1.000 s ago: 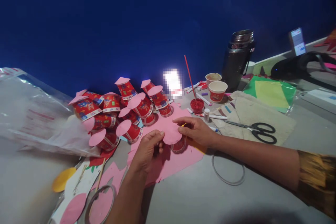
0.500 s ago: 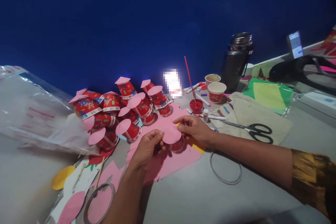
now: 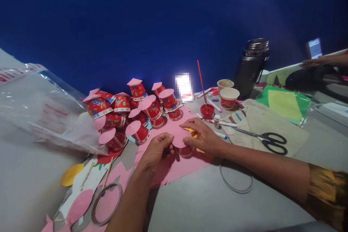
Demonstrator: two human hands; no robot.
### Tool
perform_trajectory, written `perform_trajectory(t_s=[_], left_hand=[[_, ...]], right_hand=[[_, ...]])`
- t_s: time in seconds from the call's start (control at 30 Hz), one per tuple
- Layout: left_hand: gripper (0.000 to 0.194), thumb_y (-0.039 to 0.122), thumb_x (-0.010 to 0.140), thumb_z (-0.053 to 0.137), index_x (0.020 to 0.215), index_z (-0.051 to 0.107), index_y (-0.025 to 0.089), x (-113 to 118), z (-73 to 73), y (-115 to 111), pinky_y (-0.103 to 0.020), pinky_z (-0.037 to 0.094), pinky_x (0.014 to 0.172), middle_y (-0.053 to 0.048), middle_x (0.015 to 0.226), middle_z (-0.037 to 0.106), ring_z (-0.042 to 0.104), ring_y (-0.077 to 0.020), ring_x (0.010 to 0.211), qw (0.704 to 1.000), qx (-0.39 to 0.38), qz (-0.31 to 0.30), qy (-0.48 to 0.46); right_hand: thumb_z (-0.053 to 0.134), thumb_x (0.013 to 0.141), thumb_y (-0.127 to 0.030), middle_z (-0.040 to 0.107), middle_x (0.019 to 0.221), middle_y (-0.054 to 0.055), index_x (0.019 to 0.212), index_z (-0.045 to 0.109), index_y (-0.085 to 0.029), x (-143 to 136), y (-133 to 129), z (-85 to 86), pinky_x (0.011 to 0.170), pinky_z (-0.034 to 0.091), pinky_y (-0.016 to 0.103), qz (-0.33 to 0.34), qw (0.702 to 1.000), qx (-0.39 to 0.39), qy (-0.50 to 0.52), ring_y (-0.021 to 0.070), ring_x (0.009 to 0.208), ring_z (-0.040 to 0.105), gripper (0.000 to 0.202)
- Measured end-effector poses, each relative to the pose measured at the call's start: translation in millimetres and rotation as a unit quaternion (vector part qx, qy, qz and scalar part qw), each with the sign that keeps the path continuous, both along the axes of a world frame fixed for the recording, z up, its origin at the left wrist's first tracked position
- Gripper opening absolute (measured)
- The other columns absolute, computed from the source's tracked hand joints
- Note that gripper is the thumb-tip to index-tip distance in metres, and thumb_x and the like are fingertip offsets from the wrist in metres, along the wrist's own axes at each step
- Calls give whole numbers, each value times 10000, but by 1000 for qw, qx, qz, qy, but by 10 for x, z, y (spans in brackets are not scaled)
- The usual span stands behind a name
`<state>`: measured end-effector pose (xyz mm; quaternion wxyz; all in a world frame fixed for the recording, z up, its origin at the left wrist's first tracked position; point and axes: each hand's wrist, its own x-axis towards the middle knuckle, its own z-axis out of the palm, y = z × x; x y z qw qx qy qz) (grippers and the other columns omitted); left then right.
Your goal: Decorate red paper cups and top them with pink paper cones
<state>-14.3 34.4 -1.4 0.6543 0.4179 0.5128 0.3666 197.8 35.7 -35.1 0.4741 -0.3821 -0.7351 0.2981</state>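
Note:
A pink paper disc (image 3: 181, 137) lies on the upturned bottom of a red paper cup (image 3: 185, 151) on pink paper sheets. My left hand (image 3: 159, 148) pinches the disc's left edge between thumb and forefinger. My right hand (image 3: 205, 136) touches its right side, thumb on the disc and forefinger reaching along the far edge; the fingers are apart. Yellow paper (image 3: 193, 134) shows through that gap. To the left and behind stand several red cups (image 3: 140, 132) with pink discs on their bottoms, some tilted or lying over.
Scissors (image 3: 269, 141) lie on a beige cloth (image 3: 296, 136) at the right. Behind are a red paint pot (image 3: 207, 111) with a stick, upright paper cups (image 3: 230, 98), markers and a dark flask (image 3: 251, 69). A tape roll (image 3: 95, 210) and plastic bag (image 3: 51, 112) are left. Another person's hand (image 3: 326, 59) shows far right.
My right thumb and fingers have spread apart at the disc's edge, while my left hand keeps its pinch. Another person's hand has appeared near the phone. The view has shifted slightly.

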Motion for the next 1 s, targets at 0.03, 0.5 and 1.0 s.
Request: perform_trajectory(t_s=[0.03, 0.5, 1.0], left_hand=[[492, 505, 597, 926, 666, 567, 176, -13, -9, 5, -183, 381, 468, 34, 521, 568, 513, -81, 460, 1000, 4, 2, 0], [414, 344, 721, 852, 1129, 797, 302, -100, 174, -21, -384, 485, 970, -75, 1226, 667, 596, -269, 1151, 925, 275, -88, 247], [468, 303, 699, 860, 1159, 783, 343, -34, 244, -87, -426, 407, 1115, -53, 1241, 656, 548, -275, 1266, 893, 325, -87, 299]], right_hand=[[735, 895, -365, 635, 1212, 108, 1253, 705, -256, -8, 4, -14, 1009, 487, 484, 7, 1000, 6, -12, 265, 1135, 600, 376], [709, 918, -303, 661, 1215, 125, 1275, 677, -247, -11, 34, -72, 1016, 497, 516, 17, 996, 48, -73, 289, 1151, 601, 363], [692, 950, -379, 653, 1204, 145, 1303, 680, -207, 14, 78, -120, 998, 506, 479, 15, 989, 113, -96, 285, 1135, 603, 392]])
